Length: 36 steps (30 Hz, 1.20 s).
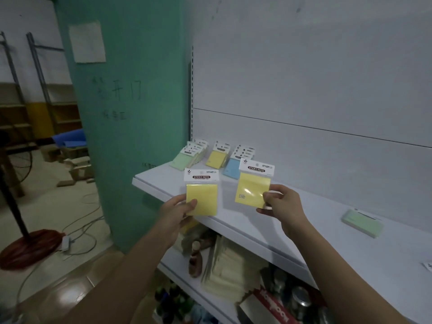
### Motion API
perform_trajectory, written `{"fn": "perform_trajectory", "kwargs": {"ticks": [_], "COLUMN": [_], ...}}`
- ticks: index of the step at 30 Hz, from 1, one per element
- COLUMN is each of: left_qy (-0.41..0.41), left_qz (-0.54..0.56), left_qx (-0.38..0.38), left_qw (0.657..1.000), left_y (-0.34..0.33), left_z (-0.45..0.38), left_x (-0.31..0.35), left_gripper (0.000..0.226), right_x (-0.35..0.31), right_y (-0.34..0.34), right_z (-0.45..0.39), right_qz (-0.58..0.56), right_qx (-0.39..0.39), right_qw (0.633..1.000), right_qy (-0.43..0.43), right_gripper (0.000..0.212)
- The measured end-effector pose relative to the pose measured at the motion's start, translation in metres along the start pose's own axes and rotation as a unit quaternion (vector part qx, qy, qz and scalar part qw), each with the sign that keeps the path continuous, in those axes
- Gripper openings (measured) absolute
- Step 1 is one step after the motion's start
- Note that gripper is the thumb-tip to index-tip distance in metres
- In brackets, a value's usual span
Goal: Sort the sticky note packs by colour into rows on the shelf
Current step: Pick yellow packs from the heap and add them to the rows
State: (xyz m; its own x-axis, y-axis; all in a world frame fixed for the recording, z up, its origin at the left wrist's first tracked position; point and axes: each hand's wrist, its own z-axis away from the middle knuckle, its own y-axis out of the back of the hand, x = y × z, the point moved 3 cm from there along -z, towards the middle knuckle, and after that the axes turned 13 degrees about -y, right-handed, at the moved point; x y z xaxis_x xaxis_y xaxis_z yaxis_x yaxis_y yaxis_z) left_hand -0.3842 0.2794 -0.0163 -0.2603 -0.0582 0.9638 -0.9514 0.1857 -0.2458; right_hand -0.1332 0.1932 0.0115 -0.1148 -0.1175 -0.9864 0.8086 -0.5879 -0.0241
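I've got a yellow pack in each hand. Left hand (181, 208) pinches the left yellow pack (202, 197) by its lower left corner, thumb on front. Right hand (279, 203) pinches the right yellow pack (253, 189) at its lower right edge; that one sits a bit higher and farther. Both are upright, held over the near edge of the shelf (315, 235).

Step, I'd say: carrying yellows to their row. Far left there's a green row (188, 156), a yellow row (216, 157), a blue row (233, 168).

Next: reach far-left, lay both on the yellow row w/o bumping neighbours.

Packs: clear glossy sleeve, white "STICKY NOTE" header, pale yellow pad. A stray green pack (362, 222) lies far right, unsorted.
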Motion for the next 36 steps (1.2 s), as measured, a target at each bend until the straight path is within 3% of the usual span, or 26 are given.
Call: {"fn": "perform_trajectory", "kwargs": {"ticks": [7, 15, 26, 30, 36], "left_qy": [-0.001, -0.051, -0.065, -0.094, -0.143], "left_qz": [-0.024, -0.168, -0.2, -0.249, -0.408], "left_qx": [-0.019, -0.054, -0.109, -0.152, -0.183], "left_qw": [1.0, 0.983, 0.971, 0.952, 0.883], "left_y": [0.003, -0.003, -0.036, -0.055, -0.076], "left_z": [-0.099, -0.231, -0.332, -0.358, -0.379], "left_x": [-0.014, -0.018, -0.048, -0.059, -0.063], "left_gripper": [0.025, 0.035, 0.03, 0.036, 0.016], "right_x": [0.012, 0.007, -0.022, -0.026, -0.029], "right_y": [-0.043, -0.083, -0.103, -0.105, -0.109], "right_z": [-0.088, -0.185, -0.229, -0.231, -0.231], "right_qz": [-0.03, -0.02, -0.045, -0.031, -0.014], "right_qx": [0.052, 0.117, 0.17, 0.2, 0.246], "right_qw": [0.998, 0.993, 0.984, 0.978, 0.967], "right_qy": [-0.007, -0.008, 0.031, 0.048, 0.062], "right_gripper": [0.012, 0.015, 0.016, 0.015, 0.013]}}
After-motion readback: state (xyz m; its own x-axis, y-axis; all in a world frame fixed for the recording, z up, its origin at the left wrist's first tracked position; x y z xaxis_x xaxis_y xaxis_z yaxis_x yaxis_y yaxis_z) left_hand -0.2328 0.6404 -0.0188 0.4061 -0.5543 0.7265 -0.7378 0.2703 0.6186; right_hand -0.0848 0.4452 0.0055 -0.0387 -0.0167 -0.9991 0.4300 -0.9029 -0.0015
